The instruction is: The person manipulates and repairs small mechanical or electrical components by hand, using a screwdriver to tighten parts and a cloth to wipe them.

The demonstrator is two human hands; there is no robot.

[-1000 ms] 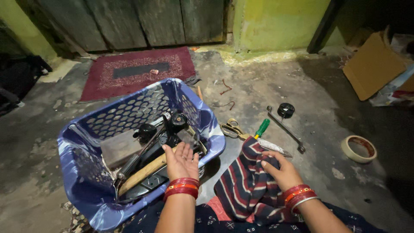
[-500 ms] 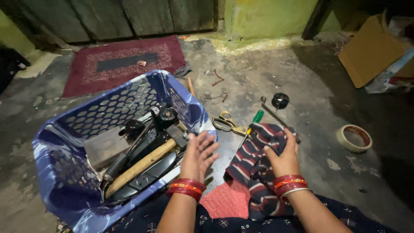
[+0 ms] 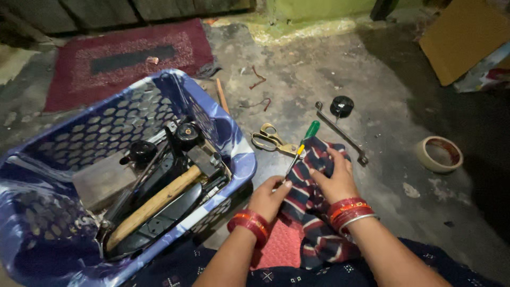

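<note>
Screwdriver point(image 3: 301, 150) shaft pinched by left hand point(image 3: 269, 197); right hand point(image 3: 334, 179) flat on cloth point(image 3: 313, 196).

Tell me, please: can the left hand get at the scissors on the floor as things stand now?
Probably yes. The left hand rests at the striped cloth, and the scissors lie on bare floor just beyond it; only the screwdriver lies beside them, not across the way.

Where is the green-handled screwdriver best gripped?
By the green handle, coming from the far side. The screwdriver lies flat on the floor, handle pointing away and clear; its shaft end runs under the left hand and beside the striped cloth.
</note>
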